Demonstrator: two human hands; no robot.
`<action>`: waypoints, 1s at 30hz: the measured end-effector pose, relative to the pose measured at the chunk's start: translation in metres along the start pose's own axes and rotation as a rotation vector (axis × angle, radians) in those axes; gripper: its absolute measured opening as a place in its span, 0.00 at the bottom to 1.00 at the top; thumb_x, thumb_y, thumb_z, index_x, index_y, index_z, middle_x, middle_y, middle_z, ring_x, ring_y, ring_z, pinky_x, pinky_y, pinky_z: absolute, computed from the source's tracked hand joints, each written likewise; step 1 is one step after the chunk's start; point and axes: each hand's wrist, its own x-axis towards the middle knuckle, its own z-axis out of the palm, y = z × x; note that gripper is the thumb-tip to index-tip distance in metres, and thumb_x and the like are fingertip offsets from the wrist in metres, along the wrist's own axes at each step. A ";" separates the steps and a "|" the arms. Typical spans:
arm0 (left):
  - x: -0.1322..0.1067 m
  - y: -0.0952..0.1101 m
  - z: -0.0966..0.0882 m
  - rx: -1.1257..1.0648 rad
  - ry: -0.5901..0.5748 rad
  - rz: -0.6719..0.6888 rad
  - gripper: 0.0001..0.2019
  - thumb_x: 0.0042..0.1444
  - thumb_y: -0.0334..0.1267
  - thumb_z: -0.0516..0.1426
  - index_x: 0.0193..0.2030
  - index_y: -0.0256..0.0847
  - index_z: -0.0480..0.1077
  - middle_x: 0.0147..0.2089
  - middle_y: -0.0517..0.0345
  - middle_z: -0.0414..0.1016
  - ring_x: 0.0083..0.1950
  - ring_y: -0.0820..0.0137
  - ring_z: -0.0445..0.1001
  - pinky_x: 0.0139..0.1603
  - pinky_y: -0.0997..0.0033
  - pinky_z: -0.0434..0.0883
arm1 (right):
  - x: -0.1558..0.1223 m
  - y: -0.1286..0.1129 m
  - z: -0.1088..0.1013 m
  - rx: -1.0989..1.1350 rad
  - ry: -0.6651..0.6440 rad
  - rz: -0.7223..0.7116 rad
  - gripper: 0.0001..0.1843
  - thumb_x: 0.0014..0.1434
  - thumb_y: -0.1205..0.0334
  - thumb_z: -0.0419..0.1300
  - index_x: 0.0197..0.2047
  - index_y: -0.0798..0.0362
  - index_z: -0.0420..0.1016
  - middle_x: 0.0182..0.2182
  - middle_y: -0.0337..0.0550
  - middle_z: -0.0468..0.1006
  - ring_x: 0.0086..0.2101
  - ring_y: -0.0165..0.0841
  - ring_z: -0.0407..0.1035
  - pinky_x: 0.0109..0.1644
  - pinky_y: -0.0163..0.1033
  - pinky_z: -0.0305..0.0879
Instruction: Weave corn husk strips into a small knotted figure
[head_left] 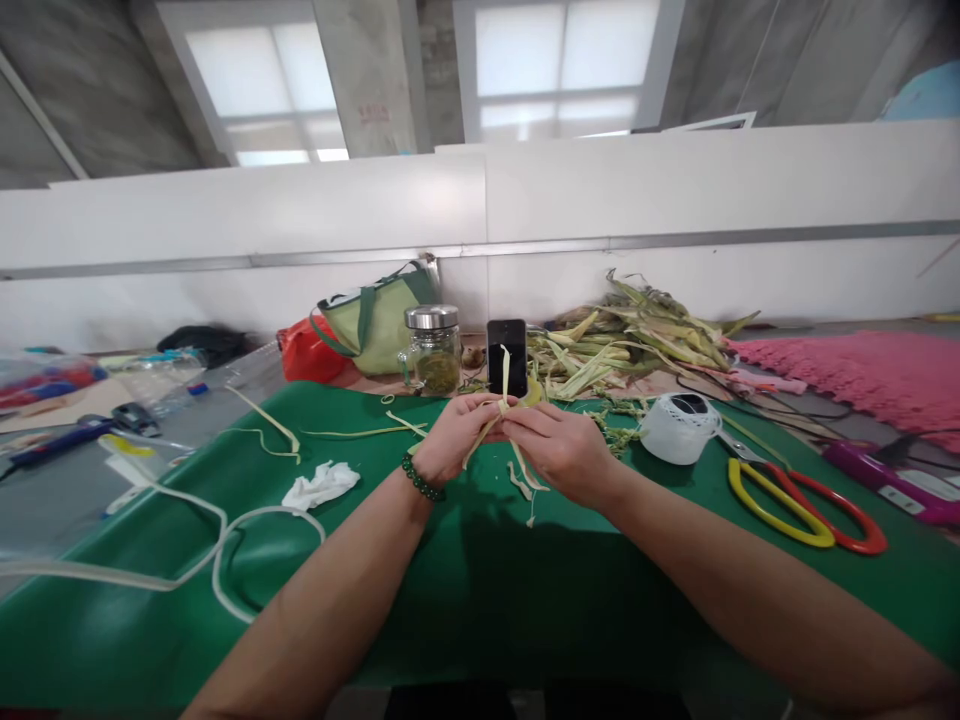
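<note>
Keeping a light, steady pinch at the crossing probably suited the pale strips [505, 370]. The left hand [454, 435] and right hand [566, 450] pinched them above the green counter [510, 600], near the phone [517, 350].

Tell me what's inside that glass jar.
Greenish-brown bits show in the lower part of the glass jar; what lies deeper among them is covered.

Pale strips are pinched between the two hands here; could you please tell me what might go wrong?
The pale strips look thin, so a hard pull between the left hand and the right hand might tear them. The white cord lies in loose curves beside the left forearm, which might catch it.
</note>
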 end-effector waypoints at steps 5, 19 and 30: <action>-0.002 0.004 0.002 -0.009 0.032 -0.019 0.06 0.47 0.26 0.58 0.33 0.31 0.76 0.24 0.56 0.76 0.23 0.77 0.72 0.27 0.80 0.69 | -0.002 -0.001 0.001 -0.020 -0.027 -0.016 0.13 0.63 0.70 0.50 0.41 0.57 0.76 0.40 0.48 0.79 0.37 0.34 0.71 0.42 0.39 0.71; -0.001 0.002 -0.002 -0.011 0.038 0.026 0.10 0.45 0.35 0.63 0.35 0.32 0.75 0.26 0.56 0.77 0.25 0.77 0.73 0.31 0.77 0.70 | -0.003 -0.003 0.001 0.019 -0.066 0.006 0.13 0.62 0.71 0.51 0.40 0.57 0.77 0.40 0.50 0.79 0.42 0.38 0.72 0.45 0.42 0.72; -0.003 0.008 -0.010 0.120 -0.104 0.196 0.19 0.43 0.42 0.66 0.40 0.34 0.73 0.34 0.52 0.80 0.38 0.65 0.78 0.42 0.68 0.73 | 0.006 0.013 -0.016 0.324 0.008 0.437 0.11 0.59 0.61 0.54 0.42 0.54 0.74 0.37 0.49 0.79 0.36 0.38 0.72 0.39 0.43 0.68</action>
